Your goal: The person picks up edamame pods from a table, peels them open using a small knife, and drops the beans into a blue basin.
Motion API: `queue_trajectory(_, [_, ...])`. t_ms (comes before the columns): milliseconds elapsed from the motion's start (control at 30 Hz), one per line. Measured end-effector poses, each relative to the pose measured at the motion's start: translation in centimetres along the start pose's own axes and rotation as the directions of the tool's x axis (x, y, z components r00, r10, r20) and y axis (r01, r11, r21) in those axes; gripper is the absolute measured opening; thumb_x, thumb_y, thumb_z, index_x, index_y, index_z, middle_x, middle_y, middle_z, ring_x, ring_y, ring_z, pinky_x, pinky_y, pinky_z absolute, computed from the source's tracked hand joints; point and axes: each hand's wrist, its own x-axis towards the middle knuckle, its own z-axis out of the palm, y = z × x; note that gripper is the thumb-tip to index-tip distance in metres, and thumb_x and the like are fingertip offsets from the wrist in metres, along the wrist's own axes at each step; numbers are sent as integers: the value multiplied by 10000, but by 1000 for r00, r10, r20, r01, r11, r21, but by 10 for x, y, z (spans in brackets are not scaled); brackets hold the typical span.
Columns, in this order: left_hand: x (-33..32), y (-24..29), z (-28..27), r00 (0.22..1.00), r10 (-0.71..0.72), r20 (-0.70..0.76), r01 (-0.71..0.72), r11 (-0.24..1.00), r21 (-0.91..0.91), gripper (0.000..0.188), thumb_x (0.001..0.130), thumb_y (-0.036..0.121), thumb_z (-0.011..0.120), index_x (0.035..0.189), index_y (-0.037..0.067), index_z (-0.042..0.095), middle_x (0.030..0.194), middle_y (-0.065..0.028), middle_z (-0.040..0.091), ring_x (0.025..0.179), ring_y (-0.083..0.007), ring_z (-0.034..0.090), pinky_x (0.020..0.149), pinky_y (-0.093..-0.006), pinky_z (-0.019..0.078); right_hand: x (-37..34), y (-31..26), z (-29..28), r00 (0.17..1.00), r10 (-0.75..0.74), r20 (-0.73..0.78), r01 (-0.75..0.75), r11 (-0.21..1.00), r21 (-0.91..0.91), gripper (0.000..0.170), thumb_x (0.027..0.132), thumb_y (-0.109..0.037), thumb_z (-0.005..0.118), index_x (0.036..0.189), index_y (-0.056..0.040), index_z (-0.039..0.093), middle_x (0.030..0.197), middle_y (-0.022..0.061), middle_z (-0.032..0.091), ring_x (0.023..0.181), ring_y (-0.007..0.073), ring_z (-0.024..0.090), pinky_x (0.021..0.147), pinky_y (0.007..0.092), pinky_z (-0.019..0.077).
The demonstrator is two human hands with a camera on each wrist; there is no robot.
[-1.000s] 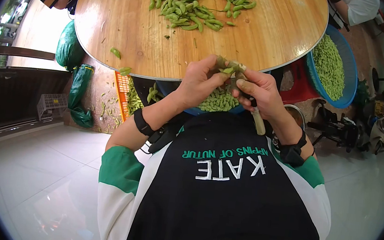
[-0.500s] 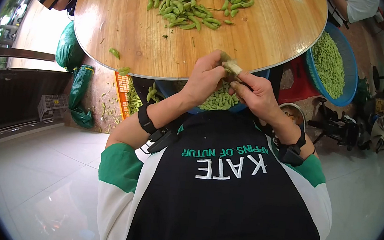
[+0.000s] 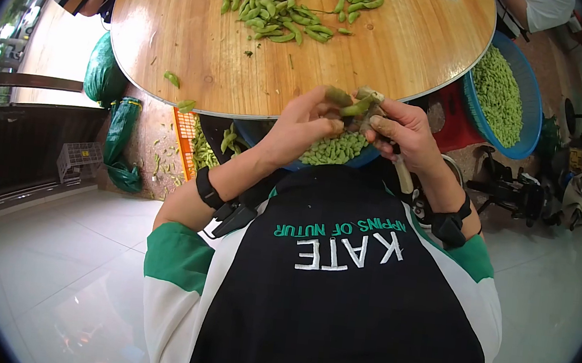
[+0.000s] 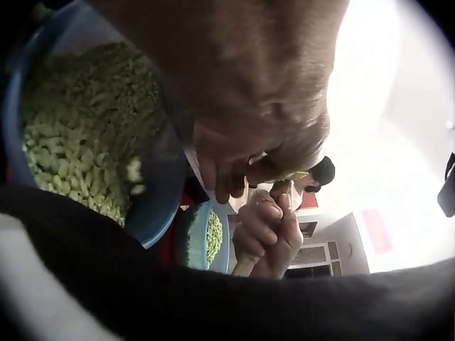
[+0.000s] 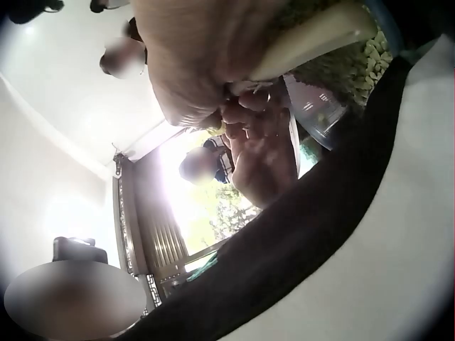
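Green pod (image 3: 358,108) sits between left hand (image 3: 302,122) and right hand (image 3: 412,132), above shelled beans (image 3: 335,150). The right grips a pale handle (image 3: 403,176); whether the left pinches the pod, I cannot tell. Pod and handle (mostly hidden 0.5 s ago) now show, suggesting 1 pod is being worked.

Wht "KATE" (image 3: 350,256) + grn "APPINS OF NUTUR" (image 3: 344,231), upside-down, on blk top (image 3: 333,320)
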Motion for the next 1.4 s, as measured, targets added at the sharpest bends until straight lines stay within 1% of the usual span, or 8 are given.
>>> queue_trajectory(167, [-11,13,-16,996,56,-69,-57,998,-1,174,870,-26,552,1044,-31,553,901,-80,618,810,-125,608,690,-230,486,11,7,14,996,10,84,-17,996,82,401,935,-93,506,1334,-59,478,767,1,579,490,18,412,409,159,306])
queue_trajectory(267, [-33,36,-34,952,224,-207,-102,873,477,88,864,15,597,949,-8,597,819,-49,599,733,-109,569,642,-247,468,20,15,19,995,-33,97,29,998,48,429,934,-91,507,1356,-48,441,763,8,579,488,18,413,418,155,316])
queue_trajectory(400, [-53,90,-87,866,486,-119,265,-243,933,96,847,79,594,913,18,627,889,-152,621,785,-333,599,710,-396,473,26,18,11,1000,-3,18,4,1000,-21,418,933,-95,497,1340,-16,441,765,10,580,495,17,427,419,153,321])
queue_trajectory(433, [-50,94,-95,866,486,-118,266,-247,932,96,847,79,594,913,18,627,889,-152,621,785,-333,599,710,-396,473,28,20,10,1000,-6,20,6,1000,-18,418,933,-95,497,1340,-16,441,765,10,580,495,17,427,419,153,321])
queue_trajectory(867, [82,90,-199,754,552,-354,357,107,928,200,850,150,588,912,-37,618,825,-198,653,763,-338,637,719,-384,504,34,26,8,999,-16,-43,16,1000,6,340,944,-126,502,1264,-11,486,761,13,585,473,18,422,413,164,324])
queue_trajectory(933, [63,87,-182,725,342,-598,124,789,602,186,847,126,620,943,-33,620,792,-143,663,681,-191,639,562,-261,464,35,25,10,999,-3,-37,5,998,58,340,944,-125,500,1265,-15,484,762,15,584,476,19,422,411,166,322])
queue_trajectory(1000, [41,81,-146,823,277,-497,-39,899,437,130,879,47,573,967,-43,602,771,-93,662,614,-119,613,541,-204,435,41,21,15,999,-19,50,13,992,124,353,947,-124,491,1285,-23,467,771,17,580,486,27,422,408,170,321])
queue_trajectory(1400, [0,36,-34,983,-51,-178,98,958,268,182,917,83,556,1082,8,578,779,-18,644,660,-41,564,565,-164,407,48,18,31,983,-85,161,23,935,353,320,962,-145,479,1271,-62,466,804,8,561,511,39,408,413,174,320])
